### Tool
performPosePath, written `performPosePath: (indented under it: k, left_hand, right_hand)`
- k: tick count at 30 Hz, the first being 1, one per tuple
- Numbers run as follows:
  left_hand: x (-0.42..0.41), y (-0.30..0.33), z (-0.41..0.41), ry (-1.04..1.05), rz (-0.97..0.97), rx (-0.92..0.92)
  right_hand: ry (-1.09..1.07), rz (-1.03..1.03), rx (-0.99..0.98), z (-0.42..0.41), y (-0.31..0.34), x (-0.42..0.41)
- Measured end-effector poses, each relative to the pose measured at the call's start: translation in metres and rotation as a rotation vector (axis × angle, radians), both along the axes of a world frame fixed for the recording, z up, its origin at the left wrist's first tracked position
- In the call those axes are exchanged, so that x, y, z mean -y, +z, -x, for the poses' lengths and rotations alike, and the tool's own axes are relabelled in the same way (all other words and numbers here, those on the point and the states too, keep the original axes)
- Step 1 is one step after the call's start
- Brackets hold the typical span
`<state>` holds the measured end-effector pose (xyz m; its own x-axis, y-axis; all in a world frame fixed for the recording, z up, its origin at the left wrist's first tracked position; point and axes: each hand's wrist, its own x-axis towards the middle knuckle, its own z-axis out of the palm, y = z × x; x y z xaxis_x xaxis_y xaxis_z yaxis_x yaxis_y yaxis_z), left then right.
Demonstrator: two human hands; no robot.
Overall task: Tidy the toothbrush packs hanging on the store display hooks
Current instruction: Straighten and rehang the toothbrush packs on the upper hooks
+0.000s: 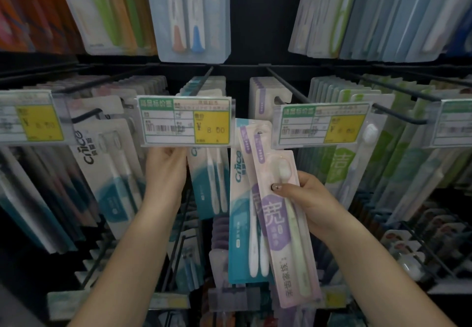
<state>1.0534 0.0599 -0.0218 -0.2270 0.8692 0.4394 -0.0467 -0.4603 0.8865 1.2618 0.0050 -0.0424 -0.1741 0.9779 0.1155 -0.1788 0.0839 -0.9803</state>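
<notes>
My right hand (310, 199) grips two toothbrush packs together: a pink and purple pack (277, 224) in front and a teal and white Cnice pack (238, 214) behind it, both off the hooks and tilted. My left hand (166, 171) is raised under the middle price tag (185, 123), its fingers on the edge of a teal Cnice pack (209, 181) that hangs on the middle hook (204, 81). More pink and purple packs (263, 102) hang on the hook to the right of it.
Rows of packs hang on black hooks left and right, each row fronted by a price tag (323, 123). Larger packs (191, 12) hang from the row above. Lower hooks with more packs (219, 255) sit under my arms.
</notes>
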Motion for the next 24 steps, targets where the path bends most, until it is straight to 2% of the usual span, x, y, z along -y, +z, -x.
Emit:
performPosePath:
  k: [2,4,6,8,11,12,15,24]
  left_hand:
    - [0.011,-0.009,-0.005,0.113,-0.076,-0.100]
    - [0.025,-0.023,-0.010,0.289,-0.188,-0.306]
    - [0.038,-0.041,-0.017,0.317,-0.263,-0.402]
    - [0.051,-0.050,-0.022,0.178,-0.182,-0.393]
    - [0.060,-0.054,-0.032,-0.165,0.057,-0.317]
    - [0.060,-0.053,-0.033,-0.210,0.082,-0.302]
    - [0.054,-0.054,-0.033,-0.231,0.103,-0.218]
    - [0.057,-0.056,-0.027,-0.302,0.080,-0.122]
  right_hand:
    - [0.001,0.001,-0.004,0.001,-0.001,0.000]
    - [0.002,0.004,-0.010,0.003,-0.002,0.000]
    - [0.003,0.005,-0.019,0.005,-0.001,-0.001]
    - [-0.001,0.000,-0.015,0.006,-0.001,-0.003]
    - [-0.003,-0.005,-0.005,0.010,0.000,-0.005]
    - [0.000,-0.011,-0.007,0.011,0.001,-0.004]
    - [0.008,-0.018,-0.020,0.015,0.003,-0.003]
    - [0.019,-0.013,-0.012,0.014,0.003,0.007]
